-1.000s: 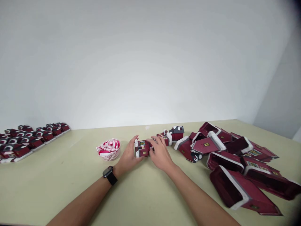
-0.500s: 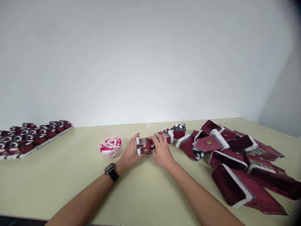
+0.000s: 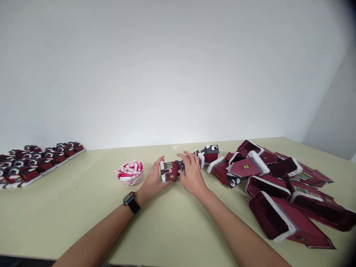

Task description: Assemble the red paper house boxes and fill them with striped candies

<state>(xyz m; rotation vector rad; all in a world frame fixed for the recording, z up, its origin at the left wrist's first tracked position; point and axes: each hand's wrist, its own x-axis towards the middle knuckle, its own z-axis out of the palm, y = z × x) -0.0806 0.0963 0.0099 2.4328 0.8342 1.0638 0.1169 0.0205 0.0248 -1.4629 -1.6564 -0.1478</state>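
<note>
Red miniature house (image 3: 170,171) of smooth matt, probably painted, card

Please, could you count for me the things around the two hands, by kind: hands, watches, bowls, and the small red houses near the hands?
Bare hands: 2 (left hand, right hand)
Black wristwatch: 1
Round clear bowl: 1
Small dark-red model houses with white trim: 2 (one between the hands, one beyond the right hand)
Total: 6

A miniature dark-red house (image 3: 170,171) with white snow-trimmed edges and tiny yellow-lit windows sits tilted on its side near the centre of the frame, its front wall turned upward. Its dark, white-dabbed roof points right, partly hidden at that end.
</note>
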